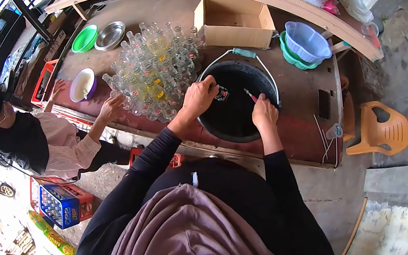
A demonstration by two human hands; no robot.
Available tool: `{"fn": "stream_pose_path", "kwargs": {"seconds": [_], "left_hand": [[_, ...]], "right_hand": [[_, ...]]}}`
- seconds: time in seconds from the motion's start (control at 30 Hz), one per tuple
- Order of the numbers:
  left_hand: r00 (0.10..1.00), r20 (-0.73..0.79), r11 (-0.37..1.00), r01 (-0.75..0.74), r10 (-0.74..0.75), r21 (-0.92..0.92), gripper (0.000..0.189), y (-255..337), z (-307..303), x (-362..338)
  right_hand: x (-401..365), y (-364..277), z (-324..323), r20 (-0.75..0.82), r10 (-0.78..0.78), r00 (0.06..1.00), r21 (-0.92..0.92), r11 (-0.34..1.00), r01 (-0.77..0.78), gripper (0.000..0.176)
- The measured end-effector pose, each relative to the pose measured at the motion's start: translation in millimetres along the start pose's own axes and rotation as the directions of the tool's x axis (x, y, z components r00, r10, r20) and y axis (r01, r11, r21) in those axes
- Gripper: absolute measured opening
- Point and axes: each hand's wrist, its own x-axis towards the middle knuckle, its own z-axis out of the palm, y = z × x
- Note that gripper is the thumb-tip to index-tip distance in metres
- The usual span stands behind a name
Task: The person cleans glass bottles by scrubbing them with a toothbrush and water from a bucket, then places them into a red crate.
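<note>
At the centre of the frame, over a black bucket (233,138), our left hand (199,97) had its fingers curled around a glass bottle (222,94). Our right hand (265,113) pinched a slim, pink-handled tool (253,98). The tool's long axis slanted up and left; its tip sat right of the bottle and slightly higher, the two apart. We could not tell which end of the bottle faced the tool.

We saw nothing between them; the bucket's handle (243,53) arched above its upper rim. Clear bottles (153,73) crowded just left of the bucket, a cardboard box (235,36) stood above, and a blue basin (308,41) sat at upper right. A co-worker's hand (113,107) was near the crowd's lower left edge.
</note>
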Motion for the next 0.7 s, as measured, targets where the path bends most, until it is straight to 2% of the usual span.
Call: {"fn": "stream_pose_path", "kwargs": {"seconds": [0.2, 0.27, 0.33, 0.4, 0.47, 0.57, 0.6, 0.67, 0.7], "left_hand": [[0.992, 0.128, 0.999, 0.000, 0.005, -0.039, 0.019, -19.3, 28.4, 11.6], [0.977, 0.208, 0.999, -0.040, 0.037, 0.013, 0.023, -28.4, 37.2, 10.2], [0.979, 0.203, 0.997, -0.039, 0.025, 0.061, 0.024, -30.6, 43.5, 3.3], [0.981, 0.192, 0.993, -0.035, 0.013, 0.110, 0.026, -31.9, 46.9, 2.4], [0.968, 0.242, 0.994, 0.051, -0.072, 0.095, 0.032, -33.7, 47.4, 1.5], [0.965, 0.244, 0.989, 0.062, -0.093, 0.134, 0.031, -25.0, 43.1, -1.1], [0.964, 0.250, 0.989, 0.062, -0.095, 0.138, 0.031, -25.7, 43.1, -1.2], [0.981, 0.195, 0.987, -0.057, 0.027, 0.149, 0.027, -26.9, 43.6, -0.4], [0.979, 0.201, 0.987, -0.056, 0.025, 0.152, 0.027, -26.7, 44.1, -1.3]], "right_hand": [[13.5, -4.5, 13.6, 0.082, -0.066, 0.994, 0.008, 0.998, 0.065, 0.023], [10.4, -2.4, 16.1, 0.129, -0.105, 0.986, 0.031, 0.994, 0.102, 0.023], [-0.9, -9.6, -1.9, 0.133, -0.225, 0.965, 0.189, 0.962, 0.198, 0.025], [-12.6, -12.2, 1.9, 0.000, -0.316, 0.949, 0.387, 0.875, 0.291, 0.026], [-17.7, -10.0, 6.0, -0.056, -0.365, 0.929, 0.407, 0.842, 0.355, 0.026], [-5.5, 0.3, 3.8, 0.114, -0.261, 0.959, 0.199, 0.951, 0.235, 0.025], [-3.4, 1.2, 1.1, 0.147, -0.231, 0.962, 0.190, 0.961, 0.202, 0.025], [-8.2, 1.2, -0.1, 0.082, -0.317, 0.945, 0.261, 0.922, 0.287, 0.024], [-11.2, 1.3, 4.3, 0.086, -0.315, 0.945, 0.267, 0.921, 0.283, 0.024]]}}
